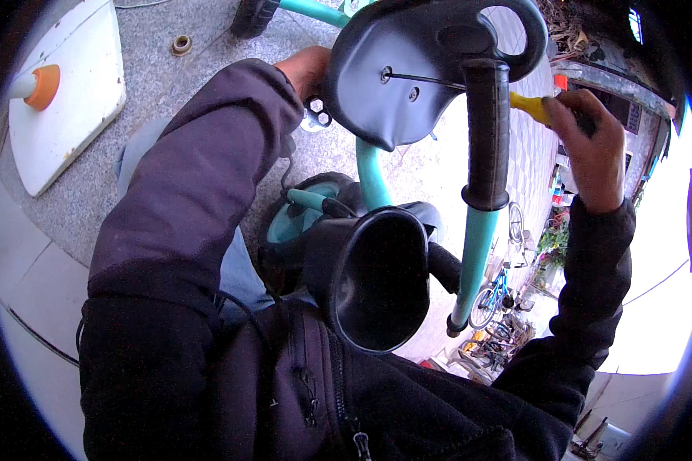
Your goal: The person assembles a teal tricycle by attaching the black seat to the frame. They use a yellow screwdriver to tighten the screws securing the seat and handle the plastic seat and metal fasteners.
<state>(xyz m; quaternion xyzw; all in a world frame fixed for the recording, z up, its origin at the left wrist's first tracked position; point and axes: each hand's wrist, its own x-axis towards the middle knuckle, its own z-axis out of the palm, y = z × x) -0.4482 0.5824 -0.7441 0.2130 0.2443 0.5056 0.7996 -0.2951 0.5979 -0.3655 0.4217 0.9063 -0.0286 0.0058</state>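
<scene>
A child's tricycle with a teal frame (372, 175) stands tilted in front of me. My right hand (588, 142) is closed on the yellow handle of a screwdriver (528, 108). Its thin dark shaft passes behind a black handlebar grip (486, 131) and meets a screw in the black plastic seat (377, 100). Another screw sits a little to the right in the same seat. My left hand (307, 71) reaches behind the seat's left edge, its fingers hidden. Just below it shows a silver metal piece with hexagonal holes (316, 117), partly covered; whether I hold it cannot be told.
A black bucket-shaped part (380, 280) lies close to my chest. Behind it is a wheel with a teal hub (304, 211). A tape roll (181, 44) rests on the floor, and a white board (69, 107) stands at left. Bicycles (492, 296) are farther off at right.
</scene>
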